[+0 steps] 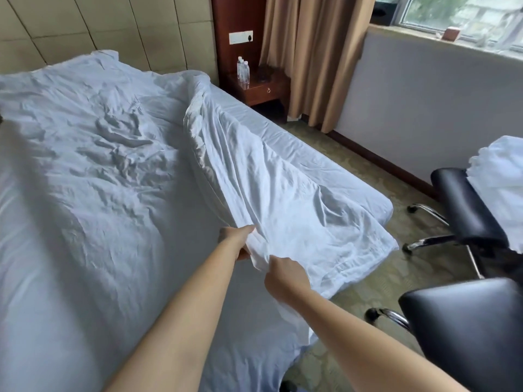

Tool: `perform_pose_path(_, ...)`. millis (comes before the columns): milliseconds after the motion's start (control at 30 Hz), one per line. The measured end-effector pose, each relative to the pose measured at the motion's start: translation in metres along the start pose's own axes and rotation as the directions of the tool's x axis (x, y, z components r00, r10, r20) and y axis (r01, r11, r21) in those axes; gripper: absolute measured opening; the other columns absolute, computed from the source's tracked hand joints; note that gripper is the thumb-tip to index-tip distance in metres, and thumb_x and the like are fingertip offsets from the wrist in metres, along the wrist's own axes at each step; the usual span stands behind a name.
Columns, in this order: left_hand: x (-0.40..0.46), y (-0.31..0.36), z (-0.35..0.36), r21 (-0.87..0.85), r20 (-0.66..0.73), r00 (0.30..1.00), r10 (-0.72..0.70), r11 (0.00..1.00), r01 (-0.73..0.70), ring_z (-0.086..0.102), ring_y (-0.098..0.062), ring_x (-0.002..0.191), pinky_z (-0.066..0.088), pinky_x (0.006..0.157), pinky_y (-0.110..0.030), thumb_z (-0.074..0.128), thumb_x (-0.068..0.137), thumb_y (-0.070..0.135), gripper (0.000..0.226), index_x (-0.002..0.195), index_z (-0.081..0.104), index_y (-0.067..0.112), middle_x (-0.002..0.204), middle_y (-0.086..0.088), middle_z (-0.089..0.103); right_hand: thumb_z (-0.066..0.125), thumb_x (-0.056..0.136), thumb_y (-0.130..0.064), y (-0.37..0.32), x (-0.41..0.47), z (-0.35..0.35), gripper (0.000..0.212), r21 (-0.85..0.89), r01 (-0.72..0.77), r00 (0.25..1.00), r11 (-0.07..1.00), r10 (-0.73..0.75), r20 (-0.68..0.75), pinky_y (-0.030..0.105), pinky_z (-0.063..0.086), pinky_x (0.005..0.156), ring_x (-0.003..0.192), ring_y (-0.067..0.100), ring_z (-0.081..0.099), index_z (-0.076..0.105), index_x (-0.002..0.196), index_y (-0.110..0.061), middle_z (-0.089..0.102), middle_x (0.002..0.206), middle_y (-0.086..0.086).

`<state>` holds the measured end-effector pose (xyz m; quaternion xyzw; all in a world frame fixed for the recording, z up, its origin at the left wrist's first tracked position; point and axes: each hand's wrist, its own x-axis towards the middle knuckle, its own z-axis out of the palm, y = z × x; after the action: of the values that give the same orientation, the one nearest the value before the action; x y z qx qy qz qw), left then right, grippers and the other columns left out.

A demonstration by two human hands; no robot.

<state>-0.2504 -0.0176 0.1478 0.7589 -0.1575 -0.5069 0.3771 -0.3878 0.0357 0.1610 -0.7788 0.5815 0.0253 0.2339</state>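
Note:
A white duvet [283, 193] lies folded back along the right side of the bed [85, 179], its near corner lifted off the mattress. My left hand [235, 239] grips the duvet's near edge from the left. My right hand [285, 275] pinches the same edge just to the right, a fold of cloth bunched between the two hands. The wrinkled white sheet covers the remaining part of the mattress.
Two black office chairs [475, 329] [467, 210] stand on the carpet to the right, one bearing white linen [501, 188]. A wooden nightstand [263, 89] with water bottles [243, 72] stands beside the headboard, next to tan curtains [317, 58] and a window.

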Motion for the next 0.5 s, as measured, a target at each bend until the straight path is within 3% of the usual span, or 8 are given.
perform_pose_path(133,0.004,-0.003,-0.010,0.102,-0.055,0.997,0.049,0.994,-0.043,0.055,-0.022,0.061,0.043,0.045,-0.023,0.065,0.081,0.012,0.012,0.082,0.056,0.005,0.077,-0.009,0.058,0.038,0.083,-0.007,-0.004,-0.003,0.002,0.023,0.029,0.059,0.997,0.998,-0.060,0.049,0.031,0.035,0.072,0.098,0.035,0.056,0.054,0.099,-0.009,0.061,0.104,0.017)
perform_pose_path(200,0.004,-0.003,-0.015,0.193,-0.083,0.993,0.078,0.979,-0.061,0.048,-0.020,0.051,0.038,0.042,-0.021,0.058,0.081,0.004,0.005,0.078,0.054,0.006,0.069,-0.009,0.054,0.038,0.082,-0.007,-0.003,-0.002,0.005,0.017,0.047,0.088,0.993,0.995,-0.091,0.071,0.031,0.035,0.070,0.093,0.035,0.055,0.051,0.093,-0.010,0.061,0.103,0.018)
perform_pose_path(333,-0.003,-0.012,-0.024,0.348,-0.126,0.989,0.082,0.937,-0.033,0.041,-0.017,0.040,0.032,0.042,-0.016,0.050,0.079,0.004,0.008,0.071,0.050,0.007,0.056,-0.009,0.050,0.037,0.081,-0.009,0.007,-0.001,0.018,0.008,0.086,0.099,0.988,0.991,-0.108,0.107,0.031,0.033,0.067,0.080,0.031,0.047,0.044,0.084,-0.012,0.061,0.100,0.016)
perform_pose_path(500,-0.007,-0.030,-0.038,0.559,-0.116,0.982,0.151,0.827,-0.061,0.048,-0.021,0.046,0.037,0.048,-0.019,0.050,0.080,0.014,0.016,0.065,0.048,0.010,0.056,-0.009,0.053,0.039,0.081,-0.013,0.010,-0.008,0.036,0.025,0.118,0.075,0.987,0.990,-0.090,0.134,0.030,0.037,0.071,0.097,0.032,0.057,0.056,0.099,-0.012,0.062,0.105,0.013)
